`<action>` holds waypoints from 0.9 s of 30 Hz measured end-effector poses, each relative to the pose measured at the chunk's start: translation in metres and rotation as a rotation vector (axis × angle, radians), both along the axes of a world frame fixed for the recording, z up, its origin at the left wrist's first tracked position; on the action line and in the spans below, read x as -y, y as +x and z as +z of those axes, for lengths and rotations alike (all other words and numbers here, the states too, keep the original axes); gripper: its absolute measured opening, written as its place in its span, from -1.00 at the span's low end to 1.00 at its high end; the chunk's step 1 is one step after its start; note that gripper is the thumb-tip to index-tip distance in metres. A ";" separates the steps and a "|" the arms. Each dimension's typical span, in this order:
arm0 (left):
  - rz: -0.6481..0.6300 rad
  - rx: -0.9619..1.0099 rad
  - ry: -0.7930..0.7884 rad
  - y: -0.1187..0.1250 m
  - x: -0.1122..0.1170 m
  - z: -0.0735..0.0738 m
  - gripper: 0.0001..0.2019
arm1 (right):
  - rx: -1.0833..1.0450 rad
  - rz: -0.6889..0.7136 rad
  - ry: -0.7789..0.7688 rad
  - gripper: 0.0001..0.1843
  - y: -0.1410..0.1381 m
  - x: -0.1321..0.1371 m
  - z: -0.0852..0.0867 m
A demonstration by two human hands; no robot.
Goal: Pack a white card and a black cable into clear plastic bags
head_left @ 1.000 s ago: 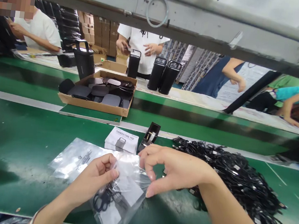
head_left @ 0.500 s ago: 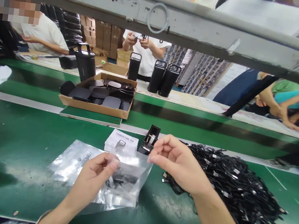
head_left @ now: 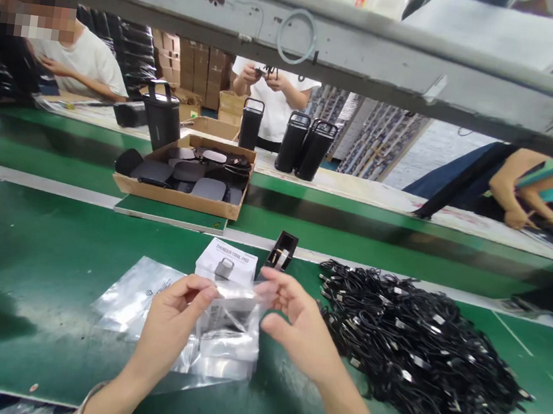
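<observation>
meanwhile, at a green assembly bench (head_left: 33, 338), a person's left hand (head_left: 174, 325) is closed in a pinch, thumb and fingers gripping the top edge of a clear plastic bag (head_left: 227, 339). the right hand (head_left: 299, 327) is half open, its fingertips (head_left: 266, 291) at the bag's upper right corner; whether they have hold of the plastic cannot be told. the bag sits between the hands, over a flat silver foil bag (head_left: 137, 294), with paper and something dark inside, too blurred to name. a metal bangle (head_left: 88, 402) circles the left wrist. just beyond the hands lie a printed "thunder trail pro" leaflet (head_left: 226, 261) and a black tape dispenser (head_left: 281, 251), and to the right spreads a large heap of black cables (head_left: 419, 359). farther along, a cardboard tray (head_left: 179, 203) holds dark flat pieces, near black handled canisters (head_left: 304, 146). across the bench, a co-worker in a white t-shirt (head_left: 274, 96) holds a small dark item at chest height with both hands.
</observation>
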State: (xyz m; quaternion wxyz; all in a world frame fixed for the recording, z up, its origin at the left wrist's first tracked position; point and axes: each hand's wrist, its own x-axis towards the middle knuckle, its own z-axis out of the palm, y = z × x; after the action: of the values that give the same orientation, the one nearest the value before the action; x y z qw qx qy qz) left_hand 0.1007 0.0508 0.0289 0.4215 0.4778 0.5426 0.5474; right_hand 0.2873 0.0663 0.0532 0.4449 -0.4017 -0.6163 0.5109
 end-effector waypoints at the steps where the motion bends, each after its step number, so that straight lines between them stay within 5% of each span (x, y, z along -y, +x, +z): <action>1: -0.005 0.006 0.003 0.000 0.000 0.000 -0.87 | 0.088 -0.014 0.016 -0.69 -0.001 0.000 -0.002; 3: -0.053 0.026 -0.014 0.000 -0.001 0.002 -0.85 | 0.214 -0.083 0.029 -0.88 -0.003 0.000 -0.004; 6: -0.169 -0.021 -0.079 -0.003 -0.004 0.004 -0.82 | 0.270 -0.123 0.070 -0.89 -0.004 -0.003 -0.005; 10: -0.206 -0.130 -0.126 -0.013 -0.008 0.002 -0.82 | 0.264 -0.073 0.272 -0.79 0.000 -0.005 -0.009; 15: -0.247 0.135 -0.177 -0.020 -0.011 -0.001 -0.58 | 0.328 -0.066 0.525 -0.63 0.002 -0.005 -0.018; 19: -0.299 0.049 -0.209 -0.011 -0.012 -0.004 -0.56 | 0.475 -0.096 0.687 -0.67 0.002 -0.002 -0.023; 21: -0.297 0.001 -0.237 -0.007 -0.012 -0.007 -0.68 | 0.509 -0.291 0.601 -0.75 0.004 -0.003 -0.026; 24: -0.204 -0.056 -0.221 -0.004 -0.012 -0.013 -0.74 | 0.498 -0.614 0.261 -0.68 0.008 -0.014 -0.038; 27: -0.158 -0.080 -0.185 -0.004 -0.012 -0.017 -0.74 | 0.439 -0.527 0.056 -0.65 0.011 -0.033 -0.055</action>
State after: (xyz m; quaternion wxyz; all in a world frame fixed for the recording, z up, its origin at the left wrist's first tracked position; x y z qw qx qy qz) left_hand 0.0963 0.0623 0.0123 0.4837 0.4993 0.5679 0.4407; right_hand 0.2987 0.0990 -0.0020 0.4290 -0.6350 -0.5861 0.2629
